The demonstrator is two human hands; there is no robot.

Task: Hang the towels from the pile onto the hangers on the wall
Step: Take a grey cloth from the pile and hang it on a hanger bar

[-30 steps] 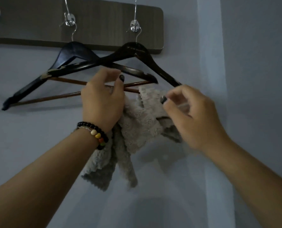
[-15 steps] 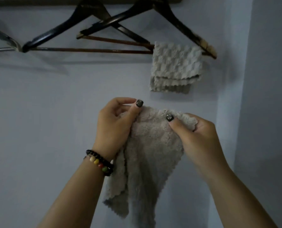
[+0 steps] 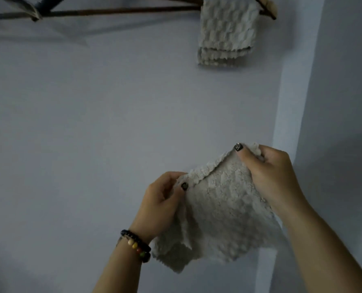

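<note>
A grey textured towel point(image 3: 224, 210) hangs spread between my two hands in front of the wall. My left hand point(image 3: 161, 204) pinches its upper left corner, thumb on the near side. My right hand point(image 3: 269, 172) grips the upper right corner, held a little higher. Above, a second grey towel point(image 3: 226, 30) hangs folded over the wooden bar point(image 3: 116, 12) of a dark hanger at the top edge. Only the hangers' lower parts show; their hooks are out of view.
The pale wall point(image 3: 112, 123) fills the view. A wall corner point(image 3: 290, 102) runs vertically on the right, just behind my right hand. The tip of another hanger point(image 3: 28, 9) shows at the top left.
My hands have moved apart and lower in the frame, spreading the held towel wider. The view has tilted down, so the hangers have slid toward the top edge.
</note>
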